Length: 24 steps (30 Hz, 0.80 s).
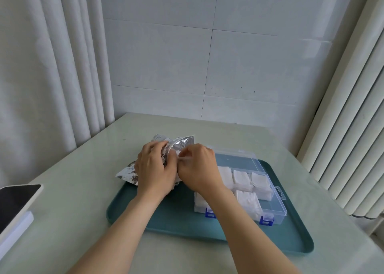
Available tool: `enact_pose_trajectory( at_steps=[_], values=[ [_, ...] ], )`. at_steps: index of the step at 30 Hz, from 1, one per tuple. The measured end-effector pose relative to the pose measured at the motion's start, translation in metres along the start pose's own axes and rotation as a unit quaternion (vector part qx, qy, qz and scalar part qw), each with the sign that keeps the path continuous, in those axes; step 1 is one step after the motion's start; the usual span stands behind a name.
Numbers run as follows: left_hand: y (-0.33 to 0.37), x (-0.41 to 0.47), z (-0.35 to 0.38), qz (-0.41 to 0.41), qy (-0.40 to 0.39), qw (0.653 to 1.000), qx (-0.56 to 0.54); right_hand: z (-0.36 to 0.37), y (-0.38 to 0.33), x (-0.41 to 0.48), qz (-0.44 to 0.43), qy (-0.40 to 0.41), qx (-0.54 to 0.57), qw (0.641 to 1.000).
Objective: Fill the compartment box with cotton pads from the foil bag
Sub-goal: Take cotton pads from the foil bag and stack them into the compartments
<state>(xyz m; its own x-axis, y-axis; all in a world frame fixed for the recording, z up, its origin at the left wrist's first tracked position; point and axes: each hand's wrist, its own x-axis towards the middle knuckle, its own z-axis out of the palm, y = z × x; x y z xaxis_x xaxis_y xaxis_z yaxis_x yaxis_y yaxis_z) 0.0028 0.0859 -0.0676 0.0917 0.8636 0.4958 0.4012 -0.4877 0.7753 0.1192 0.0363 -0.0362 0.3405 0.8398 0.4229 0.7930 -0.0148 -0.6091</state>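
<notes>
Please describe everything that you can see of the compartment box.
The compartment box is of clear plastic, rectangular, with two blue latches on its near edge and a hang tab on the right. Its lid is open and lies flat behind it. It rests on the teal tray. The visible compartments hold white cotton pads. The right forearm crosses its left side; contact cannot be told.

Two hands (pixel 154 169) (pixel 198 167), one foil bag (pixel 185 143), one compartment box (pixel 278 203), two blue latches (pixel 267 220) (pixel 209 213), one tray (pixel 166 217), one phone (pixel 16 201).
</notes>
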Motion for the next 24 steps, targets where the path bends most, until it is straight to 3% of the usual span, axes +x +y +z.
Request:
enact_pose_trajectory(
  at_steps=[4,8,18,22,24],
  values=[
    [0.001,0.001,-0.001,0.015,0.026,0.999,0.024,-0.01,-0.004,-0.003,0.023,0.027,0.096,0.995],
    [0.004,0.002,-0.001,0.09,0.075,0.992,0.042,-0.021,-0.005,-0.004,0.04,0.05,0.182,0.981],
    [0.001,0.001,0.004,0.147,0.073,0.98,0.115,-0.063,0.022,-0.002,0.108,0.065,0.255,0.959],
    [0.024,-0.006,0.007,0.256,0.057,0.964,0.047,-0.086,0.03,-0.013,0.091,0.029,0.275,0.957],
    [0.04,-0.015,0.009,0.229,0.025,0.972,-0.037,-0.097,0.032,-0.02,0.081,-0.001,0.297,0.952]
  ],
)
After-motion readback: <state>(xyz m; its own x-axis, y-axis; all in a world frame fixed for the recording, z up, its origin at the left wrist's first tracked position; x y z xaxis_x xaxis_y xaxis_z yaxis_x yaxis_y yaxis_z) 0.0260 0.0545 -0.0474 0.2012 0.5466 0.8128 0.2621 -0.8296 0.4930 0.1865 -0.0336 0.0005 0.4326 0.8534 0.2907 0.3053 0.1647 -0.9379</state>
